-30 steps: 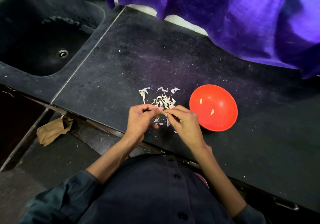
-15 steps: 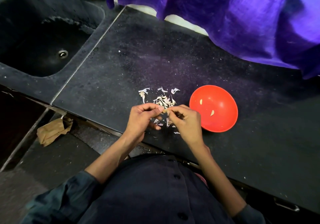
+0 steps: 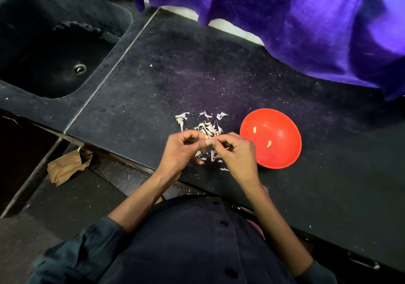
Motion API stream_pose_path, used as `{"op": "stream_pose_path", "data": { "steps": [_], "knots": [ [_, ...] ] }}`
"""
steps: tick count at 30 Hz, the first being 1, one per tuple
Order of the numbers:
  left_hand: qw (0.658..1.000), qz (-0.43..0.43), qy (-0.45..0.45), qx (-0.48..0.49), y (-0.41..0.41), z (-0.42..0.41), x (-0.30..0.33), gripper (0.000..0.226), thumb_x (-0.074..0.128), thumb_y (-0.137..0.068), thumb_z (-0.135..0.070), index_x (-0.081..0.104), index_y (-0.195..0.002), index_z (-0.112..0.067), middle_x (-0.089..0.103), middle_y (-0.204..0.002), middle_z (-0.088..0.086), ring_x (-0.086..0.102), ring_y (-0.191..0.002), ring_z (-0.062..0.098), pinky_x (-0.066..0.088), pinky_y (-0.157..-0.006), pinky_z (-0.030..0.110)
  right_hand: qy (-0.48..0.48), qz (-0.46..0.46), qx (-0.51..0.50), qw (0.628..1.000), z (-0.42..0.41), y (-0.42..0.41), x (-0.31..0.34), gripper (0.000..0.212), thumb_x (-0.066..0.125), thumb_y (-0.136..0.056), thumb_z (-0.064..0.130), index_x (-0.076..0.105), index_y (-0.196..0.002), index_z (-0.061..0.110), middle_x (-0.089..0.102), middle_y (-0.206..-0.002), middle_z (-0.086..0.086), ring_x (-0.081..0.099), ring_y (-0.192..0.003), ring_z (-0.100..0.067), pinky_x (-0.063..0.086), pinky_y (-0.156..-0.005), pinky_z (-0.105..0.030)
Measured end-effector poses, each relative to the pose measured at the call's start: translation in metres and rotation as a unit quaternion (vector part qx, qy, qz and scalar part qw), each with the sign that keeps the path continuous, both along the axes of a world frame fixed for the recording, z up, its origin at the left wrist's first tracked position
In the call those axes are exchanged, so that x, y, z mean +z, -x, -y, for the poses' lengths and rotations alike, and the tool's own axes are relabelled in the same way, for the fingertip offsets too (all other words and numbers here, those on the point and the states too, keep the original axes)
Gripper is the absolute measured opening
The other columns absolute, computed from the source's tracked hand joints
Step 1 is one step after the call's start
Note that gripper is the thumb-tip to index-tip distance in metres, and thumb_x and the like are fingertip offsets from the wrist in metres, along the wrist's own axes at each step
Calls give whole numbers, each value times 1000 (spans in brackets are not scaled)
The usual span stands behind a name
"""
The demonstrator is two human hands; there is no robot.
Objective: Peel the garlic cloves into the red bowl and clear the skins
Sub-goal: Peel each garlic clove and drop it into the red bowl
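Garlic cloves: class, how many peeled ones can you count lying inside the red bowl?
2. One garlic clove lies on the left inner wall of the red bowl; the other clove lies near its middle. No others show in the bowl.

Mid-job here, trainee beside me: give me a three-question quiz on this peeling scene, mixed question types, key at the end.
1. True or false: the red bowl holds two peeled cloves.
2. Multiple choice: where do most skins lie? A in the bowl; B on the counter left of the bowl; C in the sink.
3. Fill in: the left hand and right hand together pinch a ____.

Key: 1 true; 2 B; 3 clove.
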State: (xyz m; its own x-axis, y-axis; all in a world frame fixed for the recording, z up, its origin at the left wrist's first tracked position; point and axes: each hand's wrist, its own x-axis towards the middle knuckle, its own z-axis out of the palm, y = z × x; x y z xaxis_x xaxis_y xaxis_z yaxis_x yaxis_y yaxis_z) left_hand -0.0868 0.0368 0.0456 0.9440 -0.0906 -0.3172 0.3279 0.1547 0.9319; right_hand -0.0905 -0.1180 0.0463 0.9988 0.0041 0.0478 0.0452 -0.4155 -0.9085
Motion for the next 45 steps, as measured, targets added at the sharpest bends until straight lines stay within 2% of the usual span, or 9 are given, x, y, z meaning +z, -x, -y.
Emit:
{"op": "stream_pose_path", "data": {
  "steps": [3, 7, 13, 18, 23, 26, 31, 38, 45],
  "knots": [
    [1000, -3, 13, 5, 0, 0, -2, 9, 71, -83, -6, 69, -90, -1, 67, -78, 2, 61, -65, 8, 50, -43, 23, -28, -15, -6, 999, 1, -1, -1, 29, 68, -83, 9, 72, -82, 38, 66, -75, 18, 65, -66, -16, 57, -63, -46],
    [999, -17, 38, 0, 1, 0, -3, 8, 64, -88, -3, 69, -94, 1, 66, -84, 6, 60, -65, 10, 50, -42, 23, -71, -62, -25, 995, 0, -2, -2, 35, 67, -84, 11, 72, -75, 45, 69, -77, 11, 67, -69, -27, 57, -65, -53],
    [999, -21, 36, 3, 1, 1, -7, 11, 61, -92, -5, 69, -99, -3, 66, -80, -1, 54, -59, 7, 50, -42, 23, -139, -129, -17, 982, -3, 0, 2, 25, 63, -88, 2, 72, -78, 24, 69, -70, 9, 64, -62, -11, 55, -55, -28],
    [999, -10, 39, -3, 2, 0, -6, 21, 59, -93, -5, 64, -113, 0, 63, -87, 6, 56, -59, 10, 50, -43, 25, -138, -132, -31, 981, -3, 1, 4, 24, 64, -89, 4, 72, -80, 25, 70, -71, 8, 64, -64, -14, 56, -57, -30],
    [1000, 5, 12, -10, 3, 1, -3, 19, 66, -90, -13, 68, -101, 1, 66, -82, 1, 57, -61, 9, 51, -43, 26, -72, -72, -32, 994, -2, 2, -1, 25, 67, -84, 15, 71, -75, 38, 69, -76, 8, 67, -67, -27, 58, -64, -47],
    [999, 28, -16, 5, 3, 2, -2, 9, 71, -85, -12, 70, -89, -5, 66, -72, -4, 58, -58, 7, 50, -42, 26, -40, -50, -16, 998, -3, 3, 1, 24, 68, -83, 17, 71, -78, 40, 69, -78, 10, 68, -70, -23, 58, -66, -47],
    [997, -34, 56, 27, 4, 1, 0, 11, 68, -86, -8, 72, -95, -2, 70, -80, 1, 58, -61, 10, 49, -43, 24, -141, -137, -25, 980, -5, 5, 6, 24, 64, -89, 4, 73, -81, 25, 69, -69, 8, 66, -63, -10, 56, -57, -29],
    [985, -123, 120, 28, 2, -2, 2, 16, 64, -87, -13, 73, -99, -7, 68, -81, 2, 58, -63, 10, 51, -44, 23, -255, -187, -40, 948, -8, 7, 12, 13, 62, -91, 3, 72, -87, 12, 66, -67, 4, 63, -61, -9, 54, -53, -23],
    [976, -153, 140, 62, 1, -3, 1, 16, 61, -90, -11, 71, -103, -7, 69, -81, 0, 59, -61, 8, 50, -44, 23, -297, -205, -73, 930, -8, 7, 10, 10, 62, -91, 5, 71, -86, 9, 63, -71, -3, 61, -61, -13, 54, -52, -24]
  ]
}}
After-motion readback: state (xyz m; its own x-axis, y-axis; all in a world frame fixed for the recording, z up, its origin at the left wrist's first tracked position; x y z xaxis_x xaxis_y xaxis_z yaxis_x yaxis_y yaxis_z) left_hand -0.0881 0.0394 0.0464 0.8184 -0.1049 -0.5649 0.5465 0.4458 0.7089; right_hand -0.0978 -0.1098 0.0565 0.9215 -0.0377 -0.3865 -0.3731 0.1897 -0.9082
